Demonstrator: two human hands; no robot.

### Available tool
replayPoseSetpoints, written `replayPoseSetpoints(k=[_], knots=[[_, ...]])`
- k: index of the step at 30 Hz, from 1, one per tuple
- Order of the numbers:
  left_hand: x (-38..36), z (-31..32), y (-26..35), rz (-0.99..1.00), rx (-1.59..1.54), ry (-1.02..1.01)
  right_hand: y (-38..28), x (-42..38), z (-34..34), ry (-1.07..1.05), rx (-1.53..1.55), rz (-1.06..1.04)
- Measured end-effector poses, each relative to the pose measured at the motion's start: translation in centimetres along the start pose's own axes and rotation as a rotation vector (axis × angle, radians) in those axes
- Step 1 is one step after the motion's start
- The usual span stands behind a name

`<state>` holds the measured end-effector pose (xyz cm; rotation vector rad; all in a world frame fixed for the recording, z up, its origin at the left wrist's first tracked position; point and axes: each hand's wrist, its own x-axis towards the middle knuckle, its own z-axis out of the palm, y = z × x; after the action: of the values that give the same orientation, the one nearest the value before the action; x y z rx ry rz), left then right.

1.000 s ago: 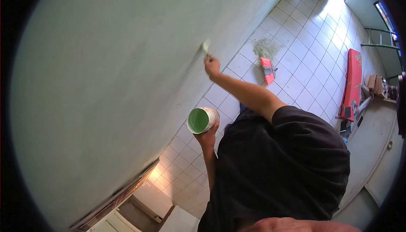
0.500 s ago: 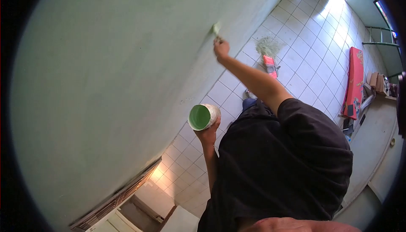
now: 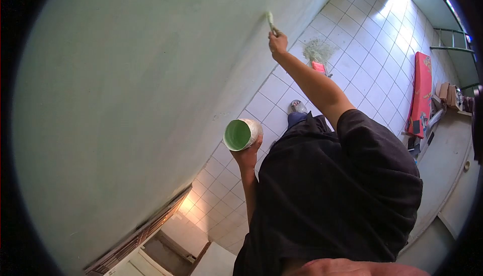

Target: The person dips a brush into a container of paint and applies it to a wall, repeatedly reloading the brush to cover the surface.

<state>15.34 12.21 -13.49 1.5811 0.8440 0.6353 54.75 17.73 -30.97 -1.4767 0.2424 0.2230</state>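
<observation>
My right hand (image 3: 277, 43) is closed around the handle of a paintbrush (image 3: 270, 20). The pale bristles are at the light green wall (image 3: 136, 85), low down near the floor; whether they touch is hard to tell. Lower in the view, my left hand (image 3: 246, 157) grips a round paint container (image 3: 256, 131) from its side and underneath. Its outside is white and smeared, and its open mouth faces the camera. Green paint (image 3: 237, 135) shows inside.
White tiles cover the floor (image 3: 359, 49). Greenish debris (image 3: 319, 50) lies there beside a pink-red object (image 3: 318, 66), partly behind my right arm. A long red board (image 3: 420, 95), boxes (image 3: 449, 96) and a door (image 3: 445, 165) are at the right. My foot (image 3: 298, 106) stands near the wall.
My right hand has moved the paintbrush up and to the right in the view, along the wall. My left hand and the container have barely shifted. More of my foot shows.
</observation>
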Motion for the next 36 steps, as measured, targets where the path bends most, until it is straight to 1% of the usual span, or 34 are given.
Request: replayPoseSetpoints(k=[2,3,4,5,6,7,8,9,11,13,15,16,18,19,20,21,22,23,25,26,27,28,30,31,32,33,34,35,36], knots=[[0.0,-0.1,-0.4,0.011,0.039,0.005,-1.0,-3.0,2.6,-0.062,-0.181,0.019],[-0.1,-0.1,-0.8,0.013,0.034,0.017,-1.0,-6.3,3.5,-0.063,-0.201,-0.006],[-0.2,-0.1,-1.0,0.013,0.028,0.028,0.8,-8.7,4.4,-0.079,-0.257,0.003],[-0.2,0.0,-1.0,0.010,0.027,0.024,0.6,-11.8,3.8,-0.212,-0.274,0.092],[-0.1,0.2,-1.1,0.023,0.002,0.031,3.4,-13.4,3.8,-0.340,-0.325,0.135],[-0.1,0.3,-1.1,0.030,-0.021,0.040,3.9,-15.9,2.2,-0.452,-0.343,0.084],[-0.3,0.2,-0.9,0.020,-0.017,0.040,3.1,-17.1,0.4,-0.617,-0.273,0.195],[-0.2,0.2,-0.5,0.024,0.003,0.019,4.4,-16.7,-0.6,-0.619,-0.275,0.199],[-0.1,0.4,-0.3,0.028,0.017,0.008,8.1,-13.9,-1.8,-0.620,-0.263,0.103],[-0.2,0.4,-0.6,0.066,0.018,0.030,5.9,-9.2,-3.0,-0.430,-0.345,0.179],[-0.5,0.3,-1.0,0.072,0.016,0.054,5.7,-3.3,-2.6,-0.272,-0.278,0.209],[-0.7,0.3,-1.2,0.080,0.012,0.070,5.7,-2.1,-1.7,-0.279,-0.280,0.211],[-1.1,0.4,-1.0,0.070,0.007,0.092,5.7,-1.2,-0.1,-0.148,-0.002,0.214],[-1.3,0.4,-0.9,0.063,-0.002,0.107,6.5,-2.3,1.3,-0.207,-0.165,0.219],[-1.3,0.3,-0.9,0.061,0.003,0.111,7.7,-4.6,3.2,-0.229,-0.255,0.222],[-1.3,0.2,-1.0,0.070,0.035,0.118,10.8,-7.1,5.3,-0.221,-0.376,0.192],[-1.4,0.0,-1.2,0.076,0.065,0.123,9.3,-11.6,5.3,-0.293,-0.404,0.230],[-1.6,-0.2,-1.2,0.074,0.069,0.124,10.3,-14.8,5.5,-0.417,-0.470,0.296],[-1.6,-0.6,-1.2,0.017,0.039,0.096,12.4,-21.0,4.0,-0.697,-0.446,0.237],[-1.4,-0.8,-1.0,0.017,0.040,0.100,11.8,-21.6,3.7,-0.702,-0.446,0.237],[-1.5,-1.0,-0.8,0.015,0.102,0.095,10.8,-22.2,3.1,-0.910,-0.492,0.264],[-1.8,-1.2,-0.7,0.007,0.166,0.091,11.2,-22.6,2.6,-1.121,-0.536,0.295],[-2.5,-1.6,-0.6,-0.037,0.130,0.105,10.6,-19.3,3.3,-1.083,-0.498,0.160],[-2.5,-1.6,-0.6,-0.067,0.089,0.108,9.8,-16.2,3.3,-1.066,-0.490,0.254],[-2.7,-1.7,-0.8,-0.067,0.088,0.117,10.0,-13.0,3.1,-1.041,-0.494,0.152],[-3.0,-1.9,-1.0,-0.018,0.129,0.128,8.9,-9.6,2.4,-1.043,-0.484,0.150],[-3.3,-2.1,-1.3,0.029,0.171,0.139,7.7,-6.5,1.2,-0.994,-0.537,0.170],[-3.6,-2.1,-1.2,0.024,0.170,0.151,7.7,-3.4,0.1,-0.926,-0.591,0.062],[-3.9,-2.0,-1.2,0.013,0.168,0.175,7.3,-0.2,-1.2,-0.861,-0.596,0.124]])
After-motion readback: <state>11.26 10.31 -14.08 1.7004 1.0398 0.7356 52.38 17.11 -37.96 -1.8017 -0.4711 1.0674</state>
